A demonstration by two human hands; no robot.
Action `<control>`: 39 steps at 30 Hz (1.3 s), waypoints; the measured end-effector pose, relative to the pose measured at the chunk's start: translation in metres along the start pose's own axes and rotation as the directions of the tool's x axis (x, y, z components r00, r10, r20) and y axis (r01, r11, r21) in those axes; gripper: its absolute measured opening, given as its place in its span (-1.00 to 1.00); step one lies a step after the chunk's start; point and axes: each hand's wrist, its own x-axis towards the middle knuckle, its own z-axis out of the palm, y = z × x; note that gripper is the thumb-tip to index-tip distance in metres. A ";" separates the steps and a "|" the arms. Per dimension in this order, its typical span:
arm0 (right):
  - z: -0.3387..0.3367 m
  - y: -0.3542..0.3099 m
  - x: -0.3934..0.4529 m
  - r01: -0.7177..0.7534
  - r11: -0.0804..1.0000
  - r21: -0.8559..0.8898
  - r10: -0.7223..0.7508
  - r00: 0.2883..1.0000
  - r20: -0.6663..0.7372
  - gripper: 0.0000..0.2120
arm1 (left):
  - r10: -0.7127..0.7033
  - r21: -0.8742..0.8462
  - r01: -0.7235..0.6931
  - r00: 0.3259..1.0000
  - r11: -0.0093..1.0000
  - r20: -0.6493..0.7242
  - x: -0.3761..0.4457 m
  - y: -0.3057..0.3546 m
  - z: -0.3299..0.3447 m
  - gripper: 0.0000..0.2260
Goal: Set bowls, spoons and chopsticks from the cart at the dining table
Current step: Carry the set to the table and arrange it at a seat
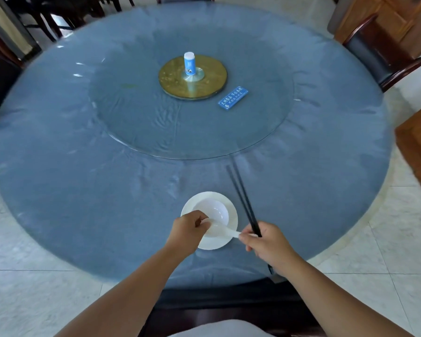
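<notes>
So the big round table (83, 190) is wearing a blue cloth under shiny, wrinkly clear plastic, with a round glass turntable (156, 132) sitting in the middle. Near the front edge, a small glossy white bowl (215, 211) is sitting on a flat round white plate (232, 210). The left hand (188, 229) is curling its fingers around the bowl end of a smooth white ceramic spoon (220, 231), right over the plate's near rim. The right hand (269, 244) is pinching the spoon's handle tip while also gripping a pair of long thin black chopsticks (241, 193), which are pointing up toward the table's centre. A brass-coloured disc (175, 81) is carrying a little white-capped blue bottle (189, 63), and a flat blue rectangular sign (233, 97) is lying beside it.
</notes>
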 end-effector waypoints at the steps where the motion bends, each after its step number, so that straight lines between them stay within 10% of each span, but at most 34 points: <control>1: 0.000 0.002 0.004 -0.015 0.991 0.132 0.019 0.999 -0.034 -0.93 | -0.038 -0.039 0.038 0.999 0.999 0.002 0.003 -0.001 0.002 -0.87; 8: 0.013 0.003 0.061 -0.111 0.953 0.281 0.153 0.980 -0.129 -0.86 | -0.171 -0.133 0.138 0.945 0.981 -0.279 0.025 -0.015 0.009 -0.76; 22: 0.012 0.019 0.089 -0.280 0.959 0.045 0.283 0.953 -0.107 -0.68 | -0.346 -0.160 0.325 0.930 0.932 -0.122 0.036 -0.037 0.006 -0.70; 27: -0.003 0.024 0.063 -0.199 0.857 0.475 0.311 0.935 -0.169 -0.80 | -0.146 -0.121 0.115 0.946 0.986 -0.291 -0.008 -0.020 0.005 -0.81; 30: 0.003 0.011 0.041 -0.142 0.646 0.750 0.269 0.962 -0.050 -0.80 | -0.114 -0.214 0.117 0.993 0.970 0.025 -0.038 0.004 0.026 -0.89; 33: 0.022 -0.002 0.023 -0.104 0.585 0.805 0.215 0.976 -0.030 -0.80 | -0.164 -0.426 0.429 0.832 0.797 0.530 -0.058 0.031 0.046 -0.88; 39: 0.027 -0.004 0.000 0.011 0.957 0.290 0.074 0.957 -0.280 -0.79 | -0.125 -0.466 0.426 0.827 0.775 0.548 -0.064 0.038 0.061 -0.85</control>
